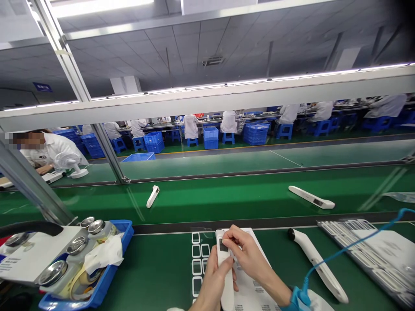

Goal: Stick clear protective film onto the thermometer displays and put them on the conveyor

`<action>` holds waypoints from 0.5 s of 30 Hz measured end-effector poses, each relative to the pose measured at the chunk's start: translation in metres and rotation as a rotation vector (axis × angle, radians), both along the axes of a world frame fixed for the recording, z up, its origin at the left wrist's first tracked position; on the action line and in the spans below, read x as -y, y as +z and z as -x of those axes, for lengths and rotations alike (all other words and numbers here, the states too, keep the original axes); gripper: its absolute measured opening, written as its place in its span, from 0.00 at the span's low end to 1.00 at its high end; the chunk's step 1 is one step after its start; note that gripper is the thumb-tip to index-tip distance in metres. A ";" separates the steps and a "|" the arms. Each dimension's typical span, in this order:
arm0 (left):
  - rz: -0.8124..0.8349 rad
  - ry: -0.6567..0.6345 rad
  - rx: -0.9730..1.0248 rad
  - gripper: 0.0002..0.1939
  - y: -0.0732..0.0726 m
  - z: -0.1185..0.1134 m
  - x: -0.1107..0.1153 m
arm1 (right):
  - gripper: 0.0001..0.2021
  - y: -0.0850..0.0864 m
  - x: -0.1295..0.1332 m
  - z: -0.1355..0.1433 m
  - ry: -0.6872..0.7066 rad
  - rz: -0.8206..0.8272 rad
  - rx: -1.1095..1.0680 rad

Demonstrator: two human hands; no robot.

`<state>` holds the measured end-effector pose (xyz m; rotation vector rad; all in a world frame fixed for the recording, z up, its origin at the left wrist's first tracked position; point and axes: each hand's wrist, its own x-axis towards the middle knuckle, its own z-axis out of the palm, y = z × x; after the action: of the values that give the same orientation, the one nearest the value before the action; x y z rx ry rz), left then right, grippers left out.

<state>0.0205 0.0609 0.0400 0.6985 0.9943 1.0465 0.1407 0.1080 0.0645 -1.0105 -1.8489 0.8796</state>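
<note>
My left hand is wrapped around a white handheld device with a small dark display, its thumb on the front face. At the display, the fingertips of my right hand are pinched together against the upper part of the device; whatever lies between them is too small to make out. A blue wrist strap with a coiled cord circles my right wrist. Under both hands lies a white printed sheet. To its left is a clear sheet of white rectangular frames.
Another white device lies at right, beside stacked frame sheets. A blue tray holds metal-topped bottles at left. Two similar devices, one left and one right, rest on the green belt. A co-worker sits beyond it.
</note>
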 end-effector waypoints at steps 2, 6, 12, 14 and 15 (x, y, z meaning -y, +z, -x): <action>0.033 0.027 0.004 0.37 -0.002 0.000 0.000 | 0.13 0.000 0.001 0.000 0.005 0.001 0.008; 0.072 0.063 -0.052 0.44 -0.001 0.000 0.002 | 0.12 0.000 0.004 0.002 -0.015 -0.035 0.046; 0.057 0.005 -0.134 0.41 0.005 0.001 0.004 | 0.08 0.002 0.002 0.001 0.026 0.031 -0.052; 0.017 -0.031 -0.163 0.40 0.004 0.002 0.003 | 0.09 0.002 -0.002 -0.002 0.067 0.046 -0.070; -0.001 -0.045 -0.175 0.40 0.002 0.003 0.001 | 0.11 0.002 -0.005 -0.004 0.085 0.057 -0.075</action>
<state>0.0176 0.0594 0.0424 0.8200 1.1238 0.9582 0.1445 0.1133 0.0666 -0.9265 -1.8231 1.0132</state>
